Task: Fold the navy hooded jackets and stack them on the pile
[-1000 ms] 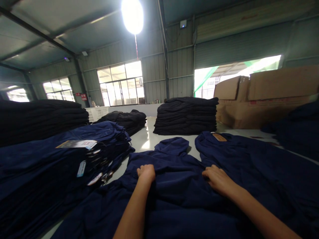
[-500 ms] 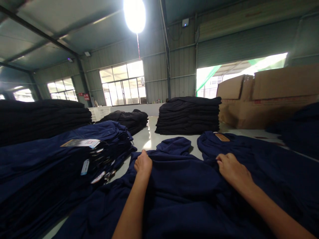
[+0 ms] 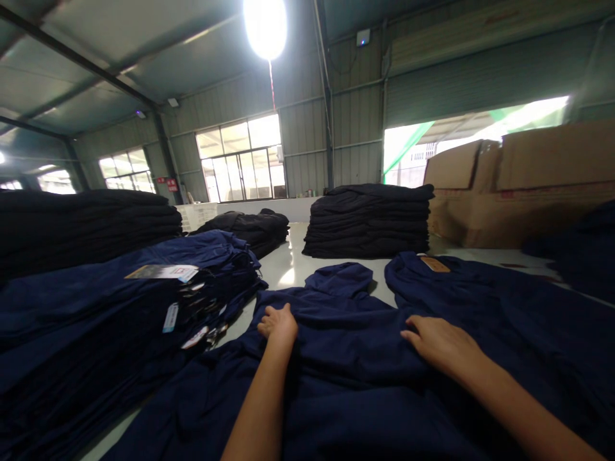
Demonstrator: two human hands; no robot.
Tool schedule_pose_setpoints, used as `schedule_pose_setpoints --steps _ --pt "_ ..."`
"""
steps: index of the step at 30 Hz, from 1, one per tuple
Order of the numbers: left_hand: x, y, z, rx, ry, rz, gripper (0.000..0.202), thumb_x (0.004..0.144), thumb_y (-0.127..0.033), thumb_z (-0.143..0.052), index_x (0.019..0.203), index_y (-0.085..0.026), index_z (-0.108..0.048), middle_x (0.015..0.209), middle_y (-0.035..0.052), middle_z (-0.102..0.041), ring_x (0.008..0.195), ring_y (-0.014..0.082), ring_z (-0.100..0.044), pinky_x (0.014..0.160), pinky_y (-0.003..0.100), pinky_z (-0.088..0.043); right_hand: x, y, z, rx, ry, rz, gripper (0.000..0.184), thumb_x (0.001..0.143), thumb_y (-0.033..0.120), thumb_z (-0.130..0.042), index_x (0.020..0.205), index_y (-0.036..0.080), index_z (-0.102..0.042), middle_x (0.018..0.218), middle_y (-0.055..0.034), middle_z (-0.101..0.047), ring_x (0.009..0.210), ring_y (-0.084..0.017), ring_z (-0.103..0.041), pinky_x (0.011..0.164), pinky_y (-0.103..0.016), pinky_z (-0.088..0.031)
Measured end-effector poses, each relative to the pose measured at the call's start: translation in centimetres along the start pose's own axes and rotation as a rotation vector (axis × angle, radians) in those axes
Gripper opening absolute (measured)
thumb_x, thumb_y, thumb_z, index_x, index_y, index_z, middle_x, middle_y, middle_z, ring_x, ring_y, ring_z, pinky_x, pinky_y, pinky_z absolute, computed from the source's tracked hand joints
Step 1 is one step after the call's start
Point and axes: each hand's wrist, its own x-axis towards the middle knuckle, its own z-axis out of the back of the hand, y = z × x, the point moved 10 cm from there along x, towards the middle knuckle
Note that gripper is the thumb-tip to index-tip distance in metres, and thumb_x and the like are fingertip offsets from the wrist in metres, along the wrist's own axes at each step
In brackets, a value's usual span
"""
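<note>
A navy blue garment (image 3: 346,358) lies spread in front of me, with a rounded, hood-like part (image 3: 340,280) at its far end. My left hand (image 3: 279,325) rests on the garment's upper left, fingers slightly bent and apart, thumb raised. On its upper right lies my right hand (image 3: 442,342), palm down, with thumb and fingers separated and no cloth pinched between them. Just beyond my right hand is another navy garment (image 3: 500,288) bearing a brown tag (image 3: 435,264). Left of my left hand stands a thick pile of navy garments (image 3: 96,320) with several hanging tags.
Folded black garments (image 3: 368,221) are stacked at the far side of the pale table (image 3: 287,262). More black stacks (image 3: 81,224) rise at the back left, near a lower black pile (image 3: 250,229). Large cardboard boxes (image 3: 538,160) stand at the back right.
Both hands have loosened from the garment's upper edge and come slightly nearer to me. The raised cloth has sunk a little. The view has shifted slightly left.
</note>
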Motion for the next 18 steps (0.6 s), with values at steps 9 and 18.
schedule_pose_setpoints --steps 9,18 --pt "-0.5 0.4 4.7 0.000 -0.270 0.020 0.049 0.089 -0.011 -0.024 0.130 -0.027 -0.046 0.132 0.0149 -0.042 0.120 0.0307 -0.039 0.092 0.053 -0.031 -2.0 4.0 -3.0 -0.109 0.105 0.167 0.080 0.068 0.050 -0.057 0.141 0.033 -0.027 0.153 -0.0041 -0.012 0.136 -0.038 0.002 0.101 -0.067 -0.005" --pt "-1.4 -4.0 -2.8 0.000 0.193 -0.255 0.042 0.077 -0.030 -0.059 0.118 -0.029 -0.055 0.121 0.0106 -0.059 0.112 0.0301 -0.052 0.090 0.048 -0.039 -2.5 3.5 -1.0 -0.284 -0.076 0.077 0.075 0.061 0.004 -0.055 0.132 0.029 -0.046 0.122 -0.0140 -0.052 0.108 -0.031 -0.050 0.083 -0.040 -0.042"
